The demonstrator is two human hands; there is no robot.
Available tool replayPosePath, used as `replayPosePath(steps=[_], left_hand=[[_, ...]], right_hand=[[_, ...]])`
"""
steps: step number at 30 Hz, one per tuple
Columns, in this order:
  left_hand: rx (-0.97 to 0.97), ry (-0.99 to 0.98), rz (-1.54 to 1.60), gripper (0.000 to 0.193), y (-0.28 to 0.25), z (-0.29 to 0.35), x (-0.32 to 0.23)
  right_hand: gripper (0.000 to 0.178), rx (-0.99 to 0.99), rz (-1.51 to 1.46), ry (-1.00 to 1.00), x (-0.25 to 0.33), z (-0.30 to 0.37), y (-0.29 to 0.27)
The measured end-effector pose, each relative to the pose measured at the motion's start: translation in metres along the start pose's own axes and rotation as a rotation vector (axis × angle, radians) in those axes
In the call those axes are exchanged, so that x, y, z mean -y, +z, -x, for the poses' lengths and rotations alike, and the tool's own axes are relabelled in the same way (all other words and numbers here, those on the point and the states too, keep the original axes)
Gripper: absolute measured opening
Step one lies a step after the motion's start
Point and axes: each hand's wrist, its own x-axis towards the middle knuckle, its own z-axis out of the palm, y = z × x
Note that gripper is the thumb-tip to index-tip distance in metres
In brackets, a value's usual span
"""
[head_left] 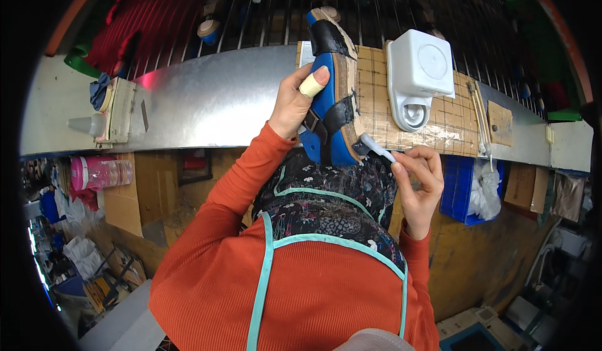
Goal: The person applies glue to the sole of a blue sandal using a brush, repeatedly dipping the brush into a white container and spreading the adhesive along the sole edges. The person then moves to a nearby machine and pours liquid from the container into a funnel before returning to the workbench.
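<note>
My left hand, with pale yellow tape around its thumb, grips a sandal built on a blue shoe last. Black straps cross the last, and a rough tan edge runs along the side turned to my right. The sandal is held lengthwise over the bench edge, its lower end near my lap. Between the fingertips of my right hand is a small brush with a white handle. Its dark tip touches or nearly touches the rough edge at the sandal's lower end.
A white plastic glue pot stands on a taped cardboard sheet on the metal bench. Behind it run metal roller bars, with another blue last among them. Thin sticks lie at right. Below is a blue crate.
</note>
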Motion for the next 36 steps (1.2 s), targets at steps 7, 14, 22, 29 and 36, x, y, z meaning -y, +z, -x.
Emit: replayPosePath(steps=[7,14,22,29,36], left_hand=[[-0.016,-0.010,0.003,0.065,0.000,0.001,0.000],[0.001,-0.011,-0.004,0.067,0.000,-0.001,-0.002],[0.023,-0.010,-0.049,0.070,0.001,-0.004,-0.003],[0.076,-0.157,-0.003,0.070,-0.002,-0.017,-0.007],[0.097,-0.331,0.153,0.071,0.004,-0.021,-0.009]], right_hand=[[0.020,-0.044,0.118,-0.069,-0.003,-0.006,0.009],[0.023,-0.093,0.239,-0.181,-0.003,-0.012,0.014],[0.024,-0.139,0.141,-0.193,-0.008,-0.016,0.020],[0.025,0.029,0.018,-0.174,-0.014,-0.023,0.006],[0.026,0.065,0.032,-0.267,-0.010,-0.032,-0.001]])
